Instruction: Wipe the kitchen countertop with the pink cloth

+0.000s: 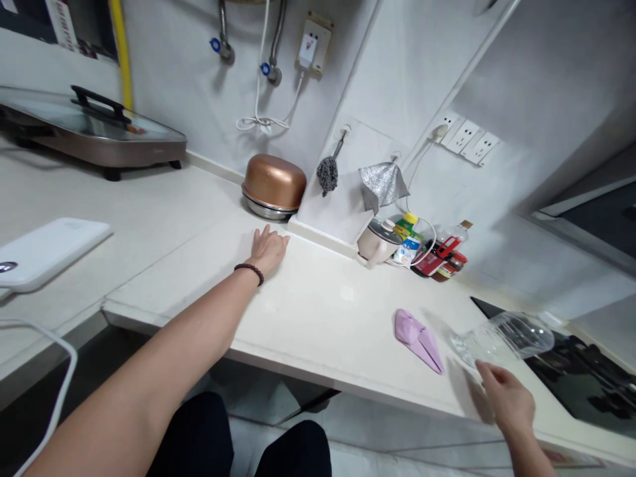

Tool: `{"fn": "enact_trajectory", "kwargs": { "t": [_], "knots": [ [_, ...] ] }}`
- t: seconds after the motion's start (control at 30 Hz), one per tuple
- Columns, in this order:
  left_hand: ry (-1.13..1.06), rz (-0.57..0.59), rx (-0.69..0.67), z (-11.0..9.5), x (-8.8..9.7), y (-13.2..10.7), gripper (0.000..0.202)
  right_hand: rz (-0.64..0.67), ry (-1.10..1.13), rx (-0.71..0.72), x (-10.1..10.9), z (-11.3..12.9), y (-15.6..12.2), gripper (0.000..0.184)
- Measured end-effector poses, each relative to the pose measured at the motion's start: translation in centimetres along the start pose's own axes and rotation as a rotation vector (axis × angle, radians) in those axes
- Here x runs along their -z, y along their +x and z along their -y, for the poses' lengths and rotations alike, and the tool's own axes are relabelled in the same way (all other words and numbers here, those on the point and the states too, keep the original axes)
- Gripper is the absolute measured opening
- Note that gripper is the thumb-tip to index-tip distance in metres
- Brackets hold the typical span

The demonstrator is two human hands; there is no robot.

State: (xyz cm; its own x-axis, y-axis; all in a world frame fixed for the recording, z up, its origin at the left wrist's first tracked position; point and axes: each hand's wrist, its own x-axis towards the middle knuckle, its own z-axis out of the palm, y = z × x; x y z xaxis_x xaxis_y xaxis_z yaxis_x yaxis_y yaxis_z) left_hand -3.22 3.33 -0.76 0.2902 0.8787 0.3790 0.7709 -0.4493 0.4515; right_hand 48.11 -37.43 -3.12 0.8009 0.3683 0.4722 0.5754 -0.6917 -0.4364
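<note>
My left hand point(269, 250) rests on the white countertop point(318, 298), its fingers stretched out and holding nothing. It is just in front of an upturned copper-coloured bowl point(276, 182) that sits on a steel dish point(271, 211). My right hand point(509, 397) is closed, with its fingertips at the near edge of a clear plastic bottle point(517, 334). The bottle is on its side, over the counter and the edge of the black cooktop point(556, 381). Left of it lies a folded pink cloth point(418, 339).
A lidded electric griddle point(134, 147) and a white flat device point(54, 252) stand on the left. A small pot point(378, 242), a red-lidded jar point(450, 267) and packets line the back wall. A scrubber point(327, 175) and a silvery cloth point(383, 185) hang from hooks.
</note>
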Motion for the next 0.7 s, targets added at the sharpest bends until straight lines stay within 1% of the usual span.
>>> {"fn": "enact_trajectory", "kwargs": {
  "t": [0.07,0.1,0.13,0.17,0.2,0.27,0.3,0.33,0.37,0.43,0.5,0.57,0.6,0.63,0.7],
  "knots": [
    [-0.010,-0.003,-0.015,-0.1,-0.1,0.0,0.049,0.050,0.071,0.084,-0.8,2.7,-2.0,0.049],
    [-0.019,-0.014,-0.020,-0.1,0.0,-0.1,0.048,0.071,0.127,0.180,-1.6,4.6,-2.8,0.052],
    [-0.030,-0.028,-0.023,-0.1,0.0,-0.1,0.047,0.101,0.168,0.307,-2.6,6.6,-3.5,0.058],
    [-0.040,-0.044,-0.025,-0.1,0.1,-0.2,0.046,0.177,0.160,0.436,-3.7,8.5,-4.0,0.063],
    [-0.048,-0.056,-0.026,0.0,0.2,-0.2,0.045,0.276,0.119,0.530,-4.9,10.3,-4.2,0.065],
    [-0.058,-0.068,-0.017,0.1,0.4,-0.3,0.044,0.449,0.013,0.637,-7.2,13.1,-3.8,0.061],
    [-0.060,-0.070,-0.011,0.1,0.4,-0.4,0.044,0.489,-0.027,0.653,-8.1,14.1,-3.3,0.057],
    [-0.061,-0.071,-0.007,0.2,0.4,-0.4,0.044,0.493,-0.049,0.656,-8.9,14.8,-2.6,0.053],
    [-0.062,-0.072,-0.004,0.2,0.4,-0.4,0.044,0.468,-0.056,0.651,-9.5,15.3,-1.8,0.049],
    [-0.063,-0.075,-0.002,0.1,0.4,-0.4,0.045,0.364,-0.048,0.609,-10.1,16.0,0.1,0.046],
    [-0.057,-0.076,-0.007,-0.1,0.4,-0.3,0.046,0.253,-0.049,0.493,-10.3,16.8,1.7,0.051],
    [-0.046,-0.073,-0.022,-0.3,0.5,-0.2,0.047,0.187,-0.058,0.354,-10.5,18.0,2.7,0.056],
    [-0.042,-0.071,-0.032,-0.4,0.6,-0.2,0.047,0.182,-0.061,0.308,-10.7,18.8,2.9,0.054],
    [-0.042,-0.071,-0.042,-0.5,0.6,-0.1,0.047,0.198,-0.060,0.292,-11.0,19.8,2.8,0.049],
    [-0.047,-0.063,-0.053,-0.6,0.6,-0.1,0.047,0.266,-0.046,0.350,-12.0,22.6,1.8,0.042]
  ]
}}
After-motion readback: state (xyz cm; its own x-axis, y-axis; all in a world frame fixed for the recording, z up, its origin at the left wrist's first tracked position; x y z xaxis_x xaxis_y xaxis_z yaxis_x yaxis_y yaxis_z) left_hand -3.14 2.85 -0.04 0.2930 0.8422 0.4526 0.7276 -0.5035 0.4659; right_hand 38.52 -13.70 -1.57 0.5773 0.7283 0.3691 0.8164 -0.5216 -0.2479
